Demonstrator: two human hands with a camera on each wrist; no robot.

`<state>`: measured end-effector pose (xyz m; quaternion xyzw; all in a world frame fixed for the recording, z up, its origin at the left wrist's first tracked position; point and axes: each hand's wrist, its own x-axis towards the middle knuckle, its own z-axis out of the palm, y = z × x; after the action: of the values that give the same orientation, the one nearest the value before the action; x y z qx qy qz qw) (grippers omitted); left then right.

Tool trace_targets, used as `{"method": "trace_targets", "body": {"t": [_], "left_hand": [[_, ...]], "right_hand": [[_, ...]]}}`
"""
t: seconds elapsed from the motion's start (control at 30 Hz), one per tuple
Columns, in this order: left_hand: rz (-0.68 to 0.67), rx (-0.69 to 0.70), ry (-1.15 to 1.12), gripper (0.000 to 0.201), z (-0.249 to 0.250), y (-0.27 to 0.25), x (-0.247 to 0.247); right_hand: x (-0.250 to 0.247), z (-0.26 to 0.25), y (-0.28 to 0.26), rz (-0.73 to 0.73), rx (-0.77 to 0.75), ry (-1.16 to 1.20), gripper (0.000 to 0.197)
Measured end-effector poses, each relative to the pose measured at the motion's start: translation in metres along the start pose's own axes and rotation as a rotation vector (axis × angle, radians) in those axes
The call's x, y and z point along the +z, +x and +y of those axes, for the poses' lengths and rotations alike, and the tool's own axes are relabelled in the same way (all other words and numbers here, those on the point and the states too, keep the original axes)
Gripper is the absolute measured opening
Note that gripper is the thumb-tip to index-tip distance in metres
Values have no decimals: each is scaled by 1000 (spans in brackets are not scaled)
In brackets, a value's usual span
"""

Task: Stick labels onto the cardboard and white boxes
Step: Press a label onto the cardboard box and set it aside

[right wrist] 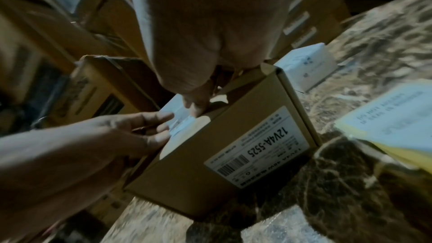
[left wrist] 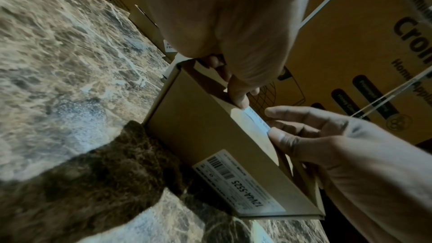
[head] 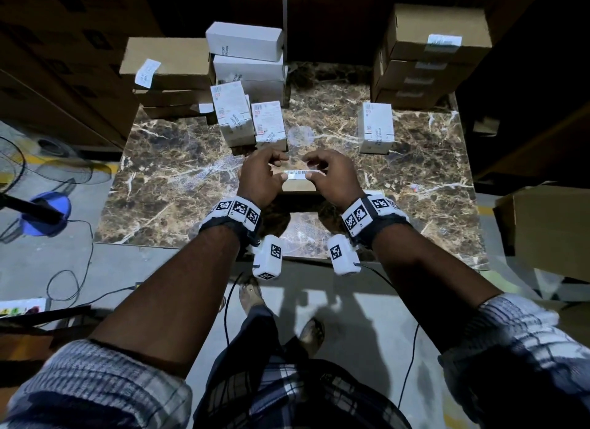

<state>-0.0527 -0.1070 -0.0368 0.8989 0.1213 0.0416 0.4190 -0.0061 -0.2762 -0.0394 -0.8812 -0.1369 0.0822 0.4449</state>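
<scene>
A small cardboard box (head: 298, 187) stands on the marble table (head: 178, 179) near its front edge, with a printed barcode sticker (right wrist: 257, 147) on the side facing me. A narrow white label (head: 300, 174) lies along the box's top edge. My left hand (head: 277, 169) pinches the label's left end, thumb on top (left wrist: 238, 97). My right hand (head: 316, 173) pinches the right end, thumb (left wrist: 278, 136) on the strip and fingers behind the box. In the right wrist view the label (right wrist: 180, 125) bends over the box's (right wrist: 187, 182) upper corner between both hands.
Several labelled white boxes (head: 236, 115) stand just behind my hands, one more (head: 375, 128) to the right. Cardboard stacks sit at back left (head: 166, 64) and back right (head: 431, 45). A label sheet on yellow backing (right wrist: 392, 117) lies at my right. A large carton (head: 542, 227) flanks the table.
</scene>
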Motion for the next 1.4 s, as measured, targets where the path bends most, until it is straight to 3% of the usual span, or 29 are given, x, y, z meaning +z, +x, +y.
{"method": "trace_targets", "body": {"t": [0.17, 0.37, 0.53, 0.63, 0.8, 0.93, 1.1, 1.27, 1.4], "left_hand": [[23, -40, -37, 48, -2, 2, 4], [42, -6, -43, 49, -4, 1, 6], [55, 37, -15, 47, -5, -2, 11], [53, 44, -51, 46, -3, -3, 12], [49, 51, -79, 46, -4, -3, 11], [36, 51, -57, 47, -7, 1, 13], [2, 56, 0, 42, -9, 5, 12], [-19, 295, 292, 30, -12, -6, 7], [-166, 501, 523, 56, -10, -23, 3]], "right_hand": [[3, -15, -12, -88, -368, -494, 33], [-1, -7, -31, -120, -477, -622, 19], [-6, -8, -31, -148, -447, -568, 19], [-5, -5, -32, -165, -440, -621, 40], [-2, -6, -33, -113, -443, -649, 26], [0, -9, -31, -130, -452, -728, 47], [-5, -11, -32, -104, -452, -684, 31], [-6, -10, -22, -115, -395, -603, 22], [-9, -11, -21, -119, -357, -574, 19]]}}
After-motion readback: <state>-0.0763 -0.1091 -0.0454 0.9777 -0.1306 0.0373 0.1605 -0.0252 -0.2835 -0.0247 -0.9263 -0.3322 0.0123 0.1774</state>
